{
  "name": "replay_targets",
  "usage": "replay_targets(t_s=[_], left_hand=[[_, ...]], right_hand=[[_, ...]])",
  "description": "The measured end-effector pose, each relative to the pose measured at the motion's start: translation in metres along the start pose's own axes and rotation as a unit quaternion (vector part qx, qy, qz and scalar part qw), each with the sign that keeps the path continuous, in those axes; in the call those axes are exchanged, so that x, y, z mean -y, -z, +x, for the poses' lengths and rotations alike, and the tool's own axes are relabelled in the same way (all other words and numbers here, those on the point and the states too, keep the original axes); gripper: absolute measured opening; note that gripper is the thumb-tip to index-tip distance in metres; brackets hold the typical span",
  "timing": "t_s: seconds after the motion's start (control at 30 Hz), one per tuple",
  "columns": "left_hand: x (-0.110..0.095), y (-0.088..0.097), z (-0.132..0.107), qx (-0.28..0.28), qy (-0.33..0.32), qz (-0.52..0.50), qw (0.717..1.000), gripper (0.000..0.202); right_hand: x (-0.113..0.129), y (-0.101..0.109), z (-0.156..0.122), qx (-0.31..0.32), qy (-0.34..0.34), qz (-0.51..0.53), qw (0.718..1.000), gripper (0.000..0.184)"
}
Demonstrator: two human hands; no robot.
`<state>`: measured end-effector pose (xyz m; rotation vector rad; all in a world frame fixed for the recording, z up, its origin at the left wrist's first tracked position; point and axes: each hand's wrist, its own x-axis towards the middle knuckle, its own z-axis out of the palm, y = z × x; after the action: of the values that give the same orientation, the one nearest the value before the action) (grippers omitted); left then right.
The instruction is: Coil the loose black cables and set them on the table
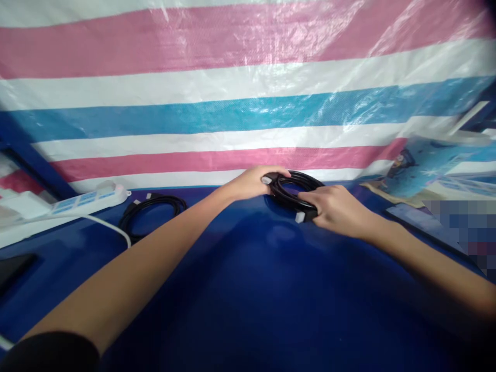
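Note:
A coiled black cable (306, 179) with white-capped plugs is held between both hands near the back of the blue table. My left hand (253, 182) is closed around the coil's left side, beside one plug with a pale cap (266, 180). On the coil's right side my right hand (334, 207) is closed, and a second plug with a white cap (299, 217) sticks out to the left below its fingers. Parts of the coil inside both grips are hidden.
Another coiled black cable (182, 202) lies left of my left forearm. Behind it is a white power strip (112, 196) with a white cord (104, 221). A dark flat object (15, 268) is at the left edge. A striped plastic sheet (217, 119) hangs behind the blue table (248, 299).

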<state>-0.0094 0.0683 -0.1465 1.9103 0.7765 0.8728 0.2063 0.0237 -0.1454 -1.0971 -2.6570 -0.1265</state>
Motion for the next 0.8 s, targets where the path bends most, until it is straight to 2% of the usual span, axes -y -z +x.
replay_targets(t_s=[0.07, 0.17, 0.27, 0.37, 0.53, 0.67, 0.73, 0.8], left_hand=[[0.006, 0.010, 0.014, 0.027, 0.024, 0.010, 0.999, 0.059], [0.020, 0.013, 0.029, 0.026, 0.054, 0.022, 0.998, 0.057], [0.037, 0.003, 0.044, -0.009, 0.074, 0.058, 0.995, 0.049], [0.049, -0.011, 0.058, -0.016, 0.087, 0.096, 0.991, 0.044], [0.053, -0.021, 0.069, 0.003, 0.069, 0.163, 0.984, 0.038], [0.049, -0.013, 0.068, 0.010, 0.060, 0.215, 0.975, 0.032], [0.047, -0.008, 0.067, 0.017, 0.063, 0.223, 0.973, 0.029], [0.046, -0.004, 0.066, 0.021, 0.070, 0.219, 0.973, 0.029]], right_hand=[[-0.021, 0.006, 0.017, 0.033, -0.007, -0.046, 0.998, 0.028], [-0.047, 0.007, 0.042, 0.081, -0.024, -0.097, 0.992, 0.031], [-0.066, -0.004, 0.061, 0.130, -0.031, -0.117, 0.984, 0.017], [-0.080, -0.018, 0.070, 0.165, -0.051, -0.121, 0.978, 0.024], [-0.086, -0.029, 0.072, 0.203, -0.071, -0.093, 0.972, 0.027], [-0.081, -0.017, 0.070, 0.237, -0.072, -0.003, 0.969, 0.025], [-0.080, -0.008, 0.069, 0.259, -0.056, 0.061, 0.962, 0.020], [-0.080, 0.000, 0.067, 0.274, -0.038, 0.115, 0.954, 0.024]])
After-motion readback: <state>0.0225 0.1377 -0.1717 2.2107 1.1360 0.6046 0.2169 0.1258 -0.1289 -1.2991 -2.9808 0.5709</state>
